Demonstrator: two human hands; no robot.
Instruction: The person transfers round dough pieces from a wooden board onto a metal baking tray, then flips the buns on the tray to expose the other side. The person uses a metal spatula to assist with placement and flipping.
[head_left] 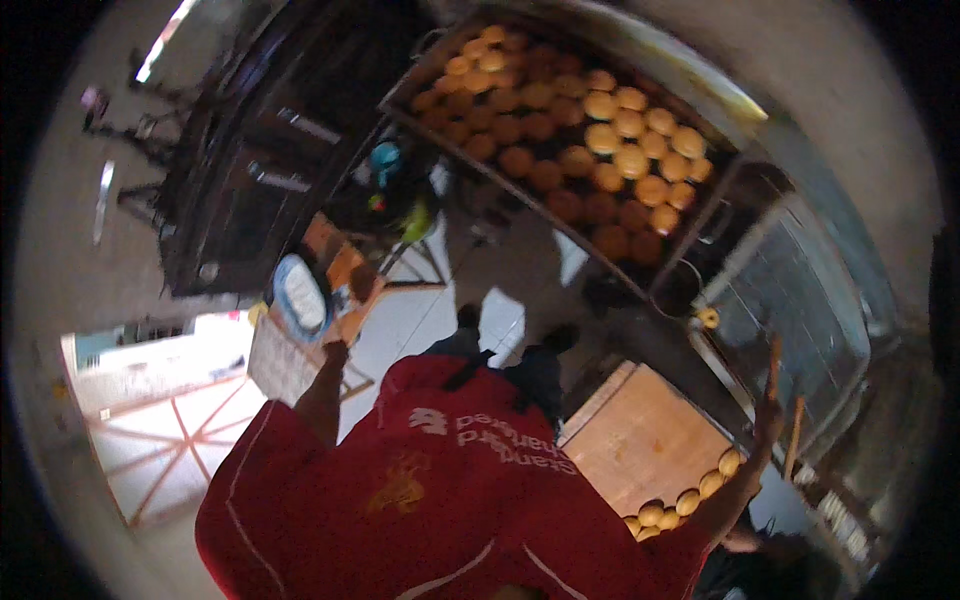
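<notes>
My left arm reaches down beside a white basin with a blue rim (292, 318), and my left hand (335, 352) is close to its edge. That hand is small and dark, so its fingers do not show clearly. On the right, my right hand (768, 420) is closed around a thin wooden stick (774, 362) that points away from me. Under my right forearm lies a light wooden board (645, 435), and several round golden buns (688, 502) line its near right edge. Part of that row is hidden by my arm.
Ahead stands a large dark tray (560, 222) full of round golden buns. A grey-blue panel (800, 310) is to its right, with a second wooden stick (795, 440) nearby. A dark cabinet (250, 200) stands at the left, near a turquoise container (385, 160). Tiled floor (385, 325) shows below.
</notes>
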